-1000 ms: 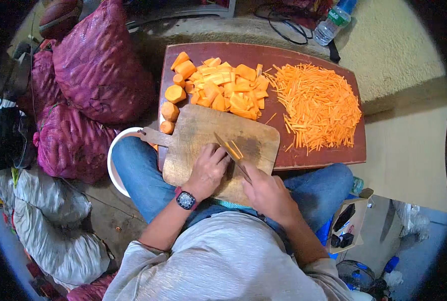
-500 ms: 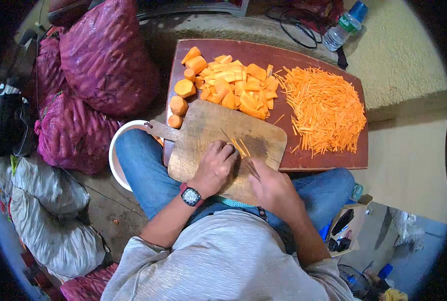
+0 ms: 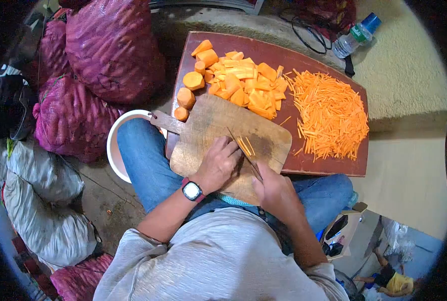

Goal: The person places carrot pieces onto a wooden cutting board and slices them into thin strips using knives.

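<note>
A wooden cutting board (image 3: 203, 120) lies across my lap and the edge of a dark red board (image 3: 329, 168). My right hand (image 3: 274, 190) is closed round the handle of a knife (image 3: 248, 158), whose blade slants up and left over the cutting board. My left hand (image 3: 219, 163), with bent fingers pressed together, rests on the board beside the blade; what is under its fingertips is hidden. A few thin carrot strips (image 3: 245, 146) lie right of the blade. Behind are carrot slices (image 3: 248, 83) and carrot chunks (image 3: 194, 81), with a heap of carrot shreds (image 3: 331, 115) at the right.
A white basin (image 3: 114, 150) stands beside my left knee. Pink mesh sacks (image 3: 115, 50) and white sacks (image 3: 47, 215) fill the left side. A plastic bottle (image 3: 354, 37) lies on the ledge at the upper right. Part of another person (image 3: 398, 283) shows at the lower right.
The view has shifted slightly. The carrot strips beside the blade lie a little differently. Both hands keep nearly the same position on the board and knife.
</note>
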{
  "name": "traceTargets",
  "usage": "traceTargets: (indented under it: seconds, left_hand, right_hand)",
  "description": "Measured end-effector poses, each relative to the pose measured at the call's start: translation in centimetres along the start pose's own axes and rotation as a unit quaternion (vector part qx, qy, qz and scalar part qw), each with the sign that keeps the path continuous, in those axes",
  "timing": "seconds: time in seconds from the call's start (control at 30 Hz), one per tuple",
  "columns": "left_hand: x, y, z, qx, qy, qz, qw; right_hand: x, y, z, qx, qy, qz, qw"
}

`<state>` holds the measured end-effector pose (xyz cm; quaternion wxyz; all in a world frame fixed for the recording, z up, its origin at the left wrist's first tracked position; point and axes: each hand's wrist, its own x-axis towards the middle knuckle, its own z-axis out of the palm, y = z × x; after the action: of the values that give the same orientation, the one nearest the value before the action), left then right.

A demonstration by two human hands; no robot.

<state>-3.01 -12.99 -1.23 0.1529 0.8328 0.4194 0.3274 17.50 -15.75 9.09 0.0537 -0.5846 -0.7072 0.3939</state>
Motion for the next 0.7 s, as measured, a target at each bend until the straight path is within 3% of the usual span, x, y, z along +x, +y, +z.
traceTargets:
  seconds: [0.13, 0.33, 0.4, 0.7]
  left_hand:
    - [0.0, -0.2, 0.4, -0.006, 0.011, -0.003, 1.000]
    - [-0.1, -0.1, 0.1, 0.005, 0.031, -0.006, 0.999]
    - [0.0, -0.2, 0.3, -0.004, 0.026, -0.006, 1.000]
    - [-0.3, -0.2, 0.0, -0.014, 0.013, -0.025, 1.000]
  right_hand:
    - [1.5, 0.4, 0.3, 0.012, 0.014, -0.045, 0.999]
    - [-0.5, 0.0, -0.1, -0.019, -0.008, 0.030, 0.999]
    - [0.9, 0.9, 0.9, 0.016, 0.051, -0.072, 0.996]
    - [-0.1, -0.1, 0.4, -0.014, 0.025, 0.003, 1.000]
